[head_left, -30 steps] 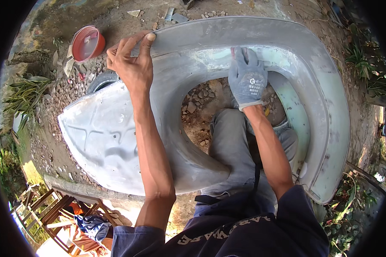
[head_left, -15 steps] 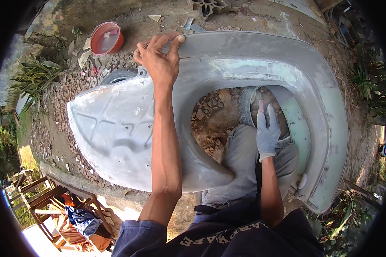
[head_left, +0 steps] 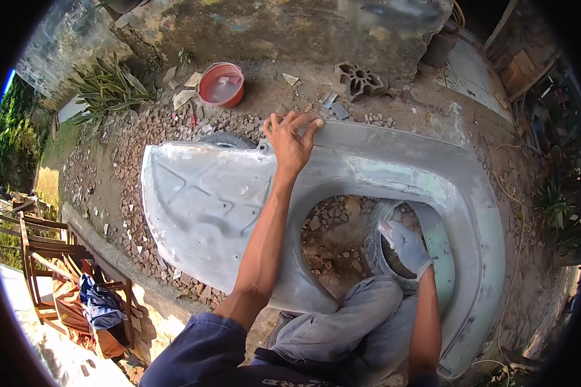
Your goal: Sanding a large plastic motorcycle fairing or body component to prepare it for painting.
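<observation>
Bright daylight, washed-out glare lower left, black fisheye vignette

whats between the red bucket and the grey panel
In the head view, broken stones and part of a black tyre lie between the red bucket and grey panel.

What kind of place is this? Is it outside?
Yes, it looks like an outdoor yard: there's loose broken stone on the ground, a leafy plant growing, and a weathered wall.
</observation>
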Action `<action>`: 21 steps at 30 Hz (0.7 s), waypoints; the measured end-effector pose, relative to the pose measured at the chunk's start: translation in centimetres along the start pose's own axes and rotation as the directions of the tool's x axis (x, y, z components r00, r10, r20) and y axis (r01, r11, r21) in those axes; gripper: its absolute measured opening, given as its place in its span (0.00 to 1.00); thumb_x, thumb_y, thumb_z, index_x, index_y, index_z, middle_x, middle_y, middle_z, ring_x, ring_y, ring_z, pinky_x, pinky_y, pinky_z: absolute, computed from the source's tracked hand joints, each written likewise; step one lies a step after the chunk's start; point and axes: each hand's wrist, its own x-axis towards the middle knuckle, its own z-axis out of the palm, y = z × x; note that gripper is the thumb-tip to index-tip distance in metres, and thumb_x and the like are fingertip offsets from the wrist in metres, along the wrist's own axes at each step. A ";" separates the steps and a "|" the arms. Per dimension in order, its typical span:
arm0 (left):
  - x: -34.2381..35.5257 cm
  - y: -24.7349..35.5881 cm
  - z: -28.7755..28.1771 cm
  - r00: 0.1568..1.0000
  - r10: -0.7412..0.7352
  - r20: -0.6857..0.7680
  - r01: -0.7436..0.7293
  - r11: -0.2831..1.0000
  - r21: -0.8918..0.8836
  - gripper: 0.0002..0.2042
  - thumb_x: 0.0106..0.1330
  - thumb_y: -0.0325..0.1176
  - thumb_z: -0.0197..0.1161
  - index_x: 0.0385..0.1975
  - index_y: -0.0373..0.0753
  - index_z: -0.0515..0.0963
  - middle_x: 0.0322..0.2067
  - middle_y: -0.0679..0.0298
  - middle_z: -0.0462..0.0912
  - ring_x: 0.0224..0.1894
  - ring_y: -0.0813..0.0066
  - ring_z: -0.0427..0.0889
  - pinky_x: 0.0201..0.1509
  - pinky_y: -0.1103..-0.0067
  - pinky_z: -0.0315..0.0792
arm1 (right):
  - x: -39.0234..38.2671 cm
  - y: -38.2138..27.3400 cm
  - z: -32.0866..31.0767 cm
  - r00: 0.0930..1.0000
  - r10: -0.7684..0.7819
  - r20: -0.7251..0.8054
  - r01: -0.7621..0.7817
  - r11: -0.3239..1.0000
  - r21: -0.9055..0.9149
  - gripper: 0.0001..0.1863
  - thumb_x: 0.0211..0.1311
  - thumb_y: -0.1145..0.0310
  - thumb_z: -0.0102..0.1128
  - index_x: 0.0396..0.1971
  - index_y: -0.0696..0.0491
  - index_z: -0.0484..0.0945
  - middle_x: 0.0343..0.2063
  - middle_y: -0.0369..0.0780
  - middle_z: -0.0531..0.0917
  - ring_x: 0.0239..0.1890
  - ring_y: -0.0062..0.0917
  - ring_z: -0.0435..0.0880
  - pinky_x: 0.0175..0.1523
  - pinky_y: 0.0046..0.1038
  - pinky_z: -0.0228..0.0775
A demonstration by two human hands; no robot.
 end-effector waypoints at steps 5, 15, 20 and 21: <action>1.5 1.6 -1.1 0.982 -0.091 0.165 0.083 0.995 0.055 0.11 0.67 0.48 0.76 0.42 0.52 0.94 0.42 0.70 0.91 0.51 0.59 0.77 0.71 0.57 0.57 | -1.4 -1.8 -3.2 0.793 0.562 0.236 -0.554 0.504 0.663 0.27 0.83 0.48 0.56 0.59 0.60 0.82 0.39 0.44 0.90 0.42 0.26 0.89 0.41 0.27 0.80; 4.0 3.2 -2.3 0.746 -0.267 0.610 0.047 0.935 0.351 0.19 0.82 0.55 0.54 0.50 0.48 0.84 0.54 0.61 0.85 0.64 0.48 0.76 0.74 0.36 0.57 | -5.8 -12.6 -3.4 0.632 0.587 0.506 -0.655 0.055 0.754 0.23 0.82 0.66 0.57 0.70 0.58 0.74 0.54 0.41 0.87 0.51 0.31 0.90 0.51 0.34 0.88; 4.4 2.2 -3.1 0.710 -0.314 0.631 0.126 0.937 0.325 0.19 0.82 0.55 0.53 0.51 0.48 0.83 0.58 0.60 0.82 0.65 0.42 0.75 0.77 0.30 0.50 | -7.2 -16.9 -5.0 0.732 0.675 0.089 -0.580 0.550 0.601 0.23 0.81 0.66 0.60 0.70 0.60 0.76 0.55 0.37 0.86 0.55 0.22 0.82 0.61 0.26 0.76; 4.0 2.3 -2.5 0.707 -0.318 0.631 0.133 0.937 0.323 0.19 0.82 0.55 0.53 0.51 0.48 0.83 0.58 0.60 0.82 0.65 0.42 0.75 0.77 0.30 0.50 | -6.6 -18.0 -6.1 0.721 0.692 0.041 -0.588 0.579 0.565 0.22 0.81 0.66 0.61 0.68 0.60 0.78 0.55 0.37 0.86 0.54 0.22 0.82 0.61 0.27 0.75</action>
